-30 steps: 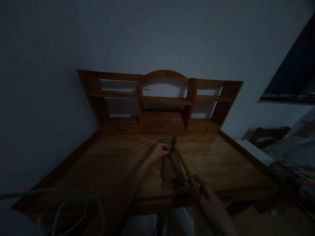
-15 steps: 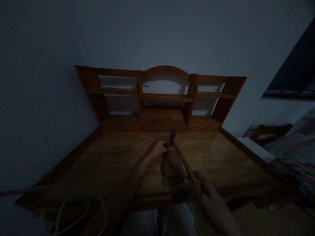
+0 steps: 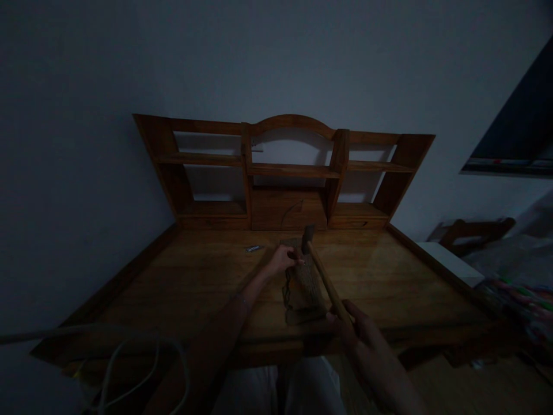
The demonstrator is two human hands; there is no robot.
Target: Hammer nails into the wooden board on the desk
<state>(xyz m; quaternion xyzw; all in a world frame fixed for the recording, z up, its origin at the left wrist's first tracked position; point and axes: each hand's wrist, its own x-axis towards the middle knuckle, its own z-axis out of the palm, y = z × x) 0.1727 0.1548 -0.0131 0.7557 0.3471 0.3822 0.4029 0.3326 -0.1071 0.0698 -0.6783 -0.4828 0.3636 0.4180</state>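
Note:
The room is dim. My right hand (image 3: 352, 327) is closed round the wooden handle of a hammer (image 3: 322, 271), whose dark head hangs just above the far end of a rough wooden block (image 3: 302, 285) lying on the desk. My left hand (image 3: 283, 259) pinches something small that I cannot make out at the block's far left corner, right beside the hammer head.
The wooden desk (image 3: 194, 282) carries a shelf hutch (image 3: 287, 170) along its back against a pale wall. A small metal piece (image 3: 253, 249) lies left of the block. A pale cable (image 3: 129, 357) loops at the near left. A chair (image 3: 470, 230) and cloth clutter stand to the right.
The hammer head has risen a little and shifted slightly right above the block. My left hand stays pinched at the block's far end.

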